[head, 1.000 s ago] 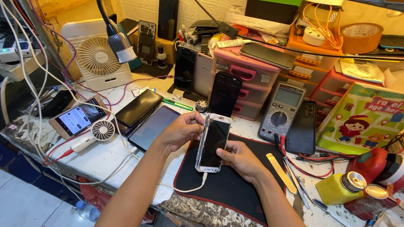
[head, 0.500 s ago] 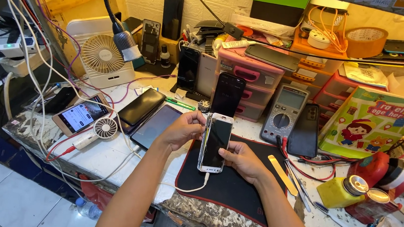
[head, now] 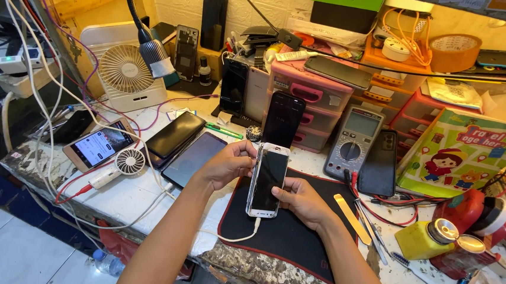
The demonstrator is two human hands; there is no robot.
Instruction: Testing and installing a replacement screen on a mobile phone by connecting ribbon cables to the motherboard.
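Head view, hands: the left hand point(head: 227, 165) grips the far left edge of a white smartphone point(head: 268, 180), fingers curled over its top corner; the right hand point(head: 302, 200) clasps the phone's right edge lower down, thumb on the side. Both are clamped on the same phone, one on each side of it.
Head view, phone: dark screen up, held lengthwise just above a black work mat point(head: 282, 233) with a red border, at the near middle of the bench. A white cable point(head: 235, 238) is plugged into its near end and curls off to the left.
Head view, left of the hands: two dark phones point(head: 184, 146) lie side by side on the white bench top; further left a small handheld fan point(head: 122, 165) and a lit phone point(head: 97, 146).
Head view, far side: a black phone point(head: 283, 119) leans against pink drawers point(head: 312, 101); a grey multimeter point(head: 354, 142) and another black phone point(head: 380, 163) stand to the right.
Head view, right: a yellow spudger point(head: 351, 218) lies just off the mat, a yellow bottle point(head: 424, 243) beyond it.
Head view, far left: a white desk fan point(head: 124, 74) under a gooseneck lamp point(head: 155, 55).
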